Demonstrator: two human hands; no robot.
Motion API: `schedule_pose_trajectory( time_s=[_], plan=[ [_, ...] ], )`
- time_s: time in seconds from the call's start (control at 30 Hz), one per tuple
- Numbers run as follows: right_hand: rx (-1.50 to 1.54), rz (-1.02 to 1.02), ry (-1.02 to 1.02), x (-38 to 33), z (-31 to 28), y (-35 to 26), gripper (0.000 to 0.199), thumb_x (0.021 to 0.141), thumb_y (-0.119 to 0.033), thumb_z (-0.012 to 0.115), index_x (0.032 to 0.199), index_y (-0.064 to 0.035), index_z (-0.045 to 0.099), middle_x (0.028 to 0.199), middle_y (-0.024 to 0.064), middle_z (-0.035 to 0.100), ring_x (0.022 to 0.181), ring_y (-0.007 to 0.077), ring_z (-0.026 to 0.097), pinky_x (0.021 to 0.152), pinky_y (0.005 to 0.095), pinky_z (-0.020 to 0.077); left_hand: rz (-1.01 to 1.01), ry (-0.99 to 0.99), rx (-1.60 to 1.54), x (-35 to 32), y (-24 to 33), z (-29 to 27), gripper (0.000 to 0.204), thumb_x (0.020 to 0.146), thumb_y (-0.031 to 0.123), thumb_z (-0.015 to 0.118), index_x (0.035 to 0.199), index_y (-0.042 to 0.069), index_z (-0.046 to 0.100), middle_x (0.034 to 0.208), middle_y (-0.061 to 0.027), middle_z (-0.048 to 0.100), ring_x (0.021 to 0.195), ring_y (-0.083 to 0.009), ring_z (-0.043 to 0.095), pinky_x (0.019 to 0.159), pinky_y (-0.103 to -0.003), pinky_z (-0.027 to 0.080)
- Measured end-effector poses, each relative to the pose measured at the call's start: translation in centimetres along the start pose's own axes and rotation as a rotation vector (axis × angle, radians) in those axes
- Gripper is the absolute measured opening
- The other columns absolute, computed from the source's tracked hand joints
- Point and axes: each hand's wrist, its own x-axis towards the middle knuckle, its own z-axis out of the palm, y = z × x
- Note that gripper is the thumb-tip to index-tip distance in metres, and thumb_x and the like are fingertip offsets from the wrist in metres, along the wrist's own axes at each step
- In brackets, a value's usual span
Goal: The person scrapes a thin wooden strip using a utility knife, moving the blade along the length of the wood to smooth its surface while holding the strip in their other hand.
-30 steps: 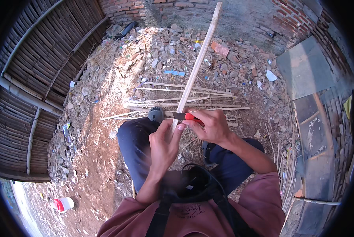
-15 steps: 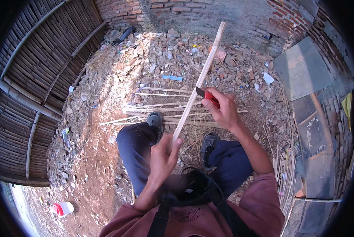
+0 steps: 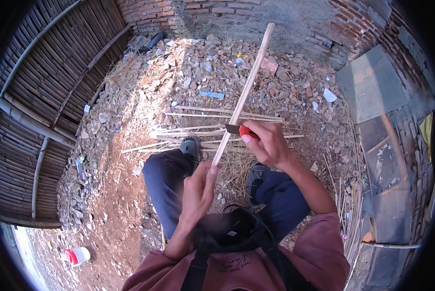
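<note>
A long pale bamboo strip (image 3: 249, 87) slants up and away from me to the right. My left hand (image 3: 198, 189) is closed around its near end, above my lap. In my right hand (image 3: 270, 144) is a red utility knife (image 3: 246, 132), gripped in closed fingers. Its dark blade lies across the strip, touching it a short way beyond my left hand. Several thin bamboo strips (image 3: 212, 112) lie crosswise on the ground past my shoes.
Rubble and litter (image 3: 203, 63) cover the ground up to a brick wall (image 3: 227, 10). A bamboo wall (image 3: 47, 63) stands at left. Grey panels (image 3: 372, 87) lean at right, near a bundle of thin strips (image 3: 355, 233). A red-and-white container (image 3: 76, 256) lies at lower left.
My right hand and the knife have slid down the strip toward my left hand. The strip's far end has shifted slightly left.
</note>
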Motion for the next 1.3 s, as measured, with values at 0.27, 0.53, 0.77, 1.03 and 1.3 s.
schedule_pose_trajectory(
  time_s=[0.27,0.53,0.77,1.03,1.3],
  plan=[
    [0.056,-0.058,-0.074,-1.3,2.7,-1.2,0.024,0.102,-0.026,0.070,0.114,-0.0061,0.065,0.088,0.0114,0.075,0.070,0.0305,0.075,0.060,0.0404,0.0572,0.115,0.053,-0.031,1.3,-0.3,0.0,0.027,0.115,0.023,0.053,0.119,0.000,0.067,0.074,0.0020,0.051,0.069,-0.0066,0.044,0.062,-0.027,0.039],
    [0.046,-0.129,-0.102,-1.7,4.1,-1.9,0.026,0.103,-0.032,0.070,0.108,-0.0069,0.066,0.082,0.0099,0.074,0.064,0.0291,0.073,0.053,0.0402,0.0541,0.155,0.067,-0.023,1.7,-0.9,-0.1,0.017,0.109,0.013,0.062,0.115,-0.003,0.062,0.071,-0.0062,0.055,0.062,-0.0097,0.045,0.057,-0.030,0.039],
    [0.059,-0.119,-0.106,-1.8,4.0,-2.0,0.026,0.103,-0.032,0.071,0.107,-0.0072,0.066,0.081,0.0092,0.074,0.063,0.0277,0.073,0.052,0.0396,0.0538,0.079,0.050,-0.070,1.5,0.0,0.0,0.026,0.111,0.018,0.061,0.094,-0.001,0.056,0.073,0.0023,0.052,0.072,-0.0040,0.043,0.060,-0.025,0.036],
    [0.017,-0.093,-0.079,-1.6,3.9,-2.7,0.026,0.103,-0.034,0.071,0.104,-0.0090,0.066,0.080,0.0070,0.074,0.061,0.0271,0.072,0.051,0.0396,0.0536,0.128,0.115,-0.071,1.7,-0.8,0.5,0.016,0.108,0.014,0.065,0.107,-0.002,0.064,0.066,-0.0015,0.051,0.062,-0.0049,0.041,0.054,-0.028,0.034],
    [0.002,-0.090,-0.060,-1.6,3.9,-2.5,0.025,0.103,-0.034,0.070,0.103,-0.0092,0.066,0.079,0.0071,0.073,0.060,0.0267,0.071,0.050,0.0400,0.0527,0.150,0.150,-0.046,1.7,-0.5,0.7,0.019,0.108,0.016,0.064,0.104,-0.002,0.064,0.066,-0.0027,0.054,0.061,-0.0058,0.042,0.054,-0.029,0.035]
  ],
)
